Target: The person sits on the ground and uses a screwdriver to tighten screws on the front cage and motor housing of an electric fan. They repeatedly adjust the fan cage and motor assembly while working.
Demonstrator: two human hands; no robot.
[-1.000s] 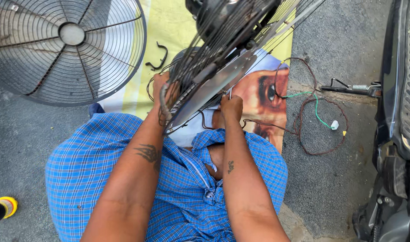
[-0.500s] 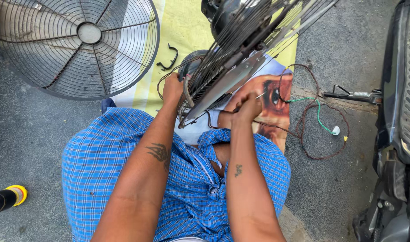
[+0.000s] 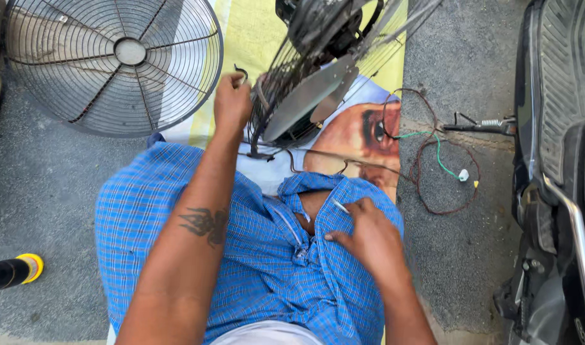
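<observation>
Beside the fan cage (image 3: 286, 96), left hand (image 3: 232, 102) grips its rim.

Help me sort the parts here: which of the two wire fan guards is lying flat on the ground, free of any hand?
The round guard at top left lies flat, untouched. The other guard, with blades and motor, is tilted and gripped by the left hand.

head cam | looks straight down | close over lap (image 3: 241, 268) | single view

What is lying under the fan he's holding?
Under the fan, gripped by the left hand, lies a printed yellow sheet showing part of a painted face. The fan and blue checked cloth cover the rest.
</observation>
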